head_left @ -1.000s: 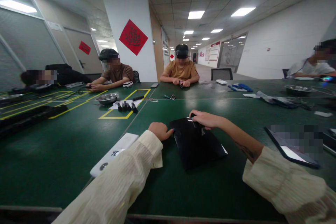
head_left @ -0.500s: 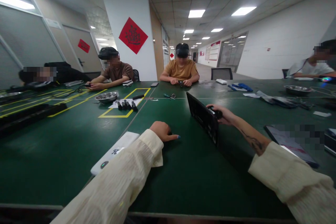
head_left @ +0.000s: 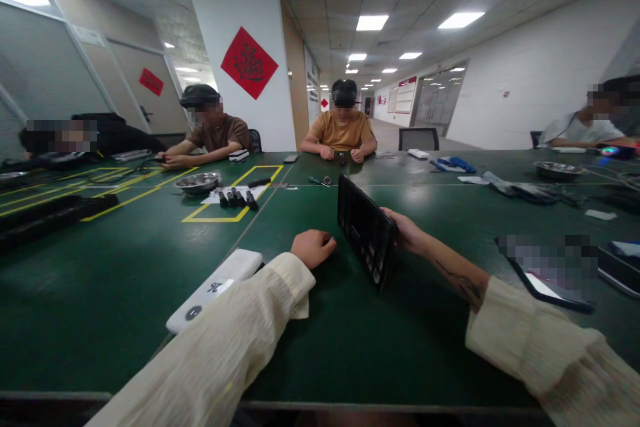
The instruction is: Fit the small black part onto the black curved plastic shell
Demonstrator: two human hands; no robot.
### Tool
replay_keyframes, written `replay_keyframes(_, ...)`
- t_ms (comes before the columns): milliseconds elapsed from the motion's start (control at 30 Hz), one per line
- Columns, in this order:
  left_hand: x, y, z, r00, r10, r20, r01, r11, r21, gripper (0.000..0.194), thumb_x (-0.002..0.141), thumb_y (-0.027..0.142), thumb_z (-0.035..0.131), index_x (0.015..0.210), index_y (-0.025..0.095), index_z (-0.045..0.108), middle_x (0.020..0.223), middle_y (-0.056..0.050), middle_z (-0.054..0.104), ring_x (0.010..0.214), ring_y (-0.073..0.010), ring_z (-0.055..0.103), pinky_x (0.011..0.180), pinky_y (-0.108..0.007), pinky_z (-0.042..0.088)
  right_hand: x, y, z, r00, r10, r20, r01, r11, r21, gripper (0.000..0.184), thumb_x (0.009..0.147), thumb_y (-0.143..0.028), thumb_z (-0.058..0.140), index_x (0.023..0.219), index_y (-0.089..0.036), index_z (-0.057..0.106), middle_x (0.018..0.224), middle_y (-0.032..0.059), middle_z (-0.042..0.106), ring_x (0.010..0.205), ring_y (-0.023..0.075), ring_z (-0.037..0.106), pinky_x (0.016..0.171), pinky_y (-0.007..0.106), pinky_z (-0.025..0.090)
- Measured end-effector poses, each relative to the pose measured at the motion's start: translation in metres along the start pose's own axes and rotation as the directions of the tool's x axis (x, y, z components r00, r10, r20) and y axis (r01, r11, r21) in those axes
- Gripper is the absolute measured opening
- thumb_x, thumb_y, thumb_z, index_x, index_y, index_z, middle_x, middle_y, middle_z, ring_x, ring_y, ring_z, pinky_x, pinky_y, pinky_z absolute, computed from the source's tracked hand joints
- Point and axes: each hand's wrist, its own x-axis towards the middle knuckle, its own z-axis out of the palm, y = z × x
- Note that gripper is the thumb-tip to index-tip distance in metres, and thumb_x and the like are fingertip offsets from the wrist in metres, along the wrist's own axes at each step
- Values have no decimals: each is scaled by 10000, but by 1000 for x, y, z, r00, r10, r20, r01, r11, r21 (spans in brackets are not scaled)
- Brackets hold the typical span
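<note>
My right hand (head_left: 407, 232) grips the far edge of a black rectangular panel (head_left: 367, 233). The panel stands upright and tilted above the table, its ribbed or framed face turned toward my left side. Its fingers are partly hidden behind it. My left hand (head_left: 313, 248) rests on the green table (head_left: 310, 360), fingers curled in, close to the panel's left edge but apart from it. What it holds, if anything, is hidden. Beside my left forearm lies a white power bank (head_left: 215, 290) marked 26.
Several short black cylinders (head_left: 237, 198) stand on white paper within yellow tape, near a metal bowl (head_left: 199, 182). A small round tool (head_left: 326, 180) lies farther off. On the right are a dark tablet-like slab (head_left: 560, 287) and cloths (head_left: 520, 187). Co-workers (head_left: 343, 127) sit around the table.
My right hand has brought the black panel leftward, nearer my left hand. My left thumb, stretched out before with something small and dark beside it, is now tucked in. The view has shifted slightly.
</note>
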Motion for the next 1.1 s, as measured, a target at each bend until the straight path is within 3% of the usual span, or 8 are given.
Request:
replay_keyframes(67, 2, 4, 10, 999, -48, 2, 46, 948, -314, 337, 783, 373, 354, 540, 170, 468, 497, 19, 435, 507, -114, 431, 512, -236, 301, -4, 2, 14, 1000, 11, -8, -11, 998, 65, 286, 818, -286, 372, 1087, -241, 459, 588, -41, 532, 334, 76, 430, 287, 165, 270)
replay_keyframes(133, 5, 6, 20, 999, -40, 2, 34, 807, -590, 325, 787, 389, 322, 551, 179, 400, 490, 40, 380, 477, -97, 375, 487, -224, 291, -7, 3, 24, 1000, 24, -13, -22, 989, 143, 289, 803, -261, 375, 1080, -246, 457, 582, -42, 531, 330, 81, 437, 283, 166, 268)
replay_keyframes(233, 9, 5, 30, 999, -39, -37, -2, 669, -744, 304, 786, 404, 315, 588, 184, 386, 511, 46, 375, 479, -93, 357, 477, -220, 291, -9, 6, 33, 999, 46, -17, -41, 974, 225, 283, 797, -256, 385, 1068, -258, 468, 564, -45, 530, 336, 87, 445, 297, 169, 283)
replay_keyframes(367, 7, 2, 27, 998, -31, -57, -11, 788, -616, 326, 811, 395, 293, 646, 174, 465, 547, 26, 439, 530, -116, 422, 505, -230, 323, -8, 12, 36, 991, 131, -26, -118, 953, 277, 242, 813, -315, 398, 1008, -238, 520, 531, -33, 531, 355, 84, 432, 322, 169, 284)
replay_keyframes(500, 2, 5, 16, 997, 34, -63, -51, 953, -298, 383, 848, 362, 250, 741, 165, 561, 697, -39, 584, 678, -163, 538, 610, -256, 370, -7, 15, 37, 990, 128, -52, -111, 960, 258, 267, 811, -351, 410, 1001, -223, 546, 521, -24, 525, 375, 90, 433, 329, 171, 283)
replay_keyframes(733, -3, 8, 4, 999, 39, -20, -40, 999, -24, 457, 880, 351, 207, 853, 162, 623, 876, -99, 663, 832, -212, 601, 705, -283, 395, -12, 10, 41, 999, -25, -37, 28, 998, 65, 478, 837, -408, 373, 1291, -262, 351, 575, -30, 546, 365, 113, 472, 296, 180, 281)
replay_keyframes(933, 0, 5, 6, 997, -77, 8, 76, 973, -219, 470, 851, 355, 219, 715, 130, 609, 776, -89, 638, 757, -194, 580, 652, -268, 411, -7, 9, 37, 996, -93, -4, 92, 990, -104, 597, 892, -516, 163, 1396, -200, 219, 520, -32, 504, 310, 105, 436, 301, 192, 290)
replay_keyframes(1100, 3, 1, 11, 997, -71, 25, 76, 947, -313, 450, 833, 342, 228, 655, 128, 581, 712, -73, 604, 704, -176, 554, 640, -265, 416, -3, 7, 32, 996, -87, -5, 86, 986, -142, 679, 855, -605, 239, 1391, -190, 272, 516, -49, 437, 301, 71, 337, 300, 178, 229)
